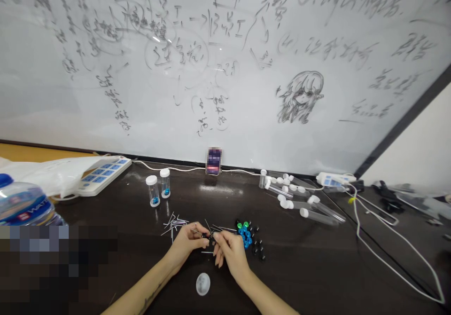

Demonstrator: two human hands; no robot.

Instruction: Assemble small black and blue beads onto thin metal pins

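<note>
Low in the middle of the head view, my left hand [188, 240] pinches a small black part [210, 238]. My right hand [230, 249] meets it from the other side, its thumb and forefinger closed on the same part. Fingers partly hide the part, so its exact kind cannot be made out. Thin metal rods [175, 222] lie scattered beside my left hand, and more stick out behind both hands. Close to my right hand are blue ring-like pieces [244, 238], green pieces [245, 224] and small black pieces [260, 249]. A round whitish translucent disc [203, 284] lies nearer to me.
Two white-capped clear tubes [153, 192] holding blue pieces stand at the left. Several clear tubes [306, 207] lie at the right. A phone [213, 161] leans on the whiteboard [246, 131]. Power strips [109, 174], a white cable [398, 277] and a water bottle [24, 202] flank the table.
</note>
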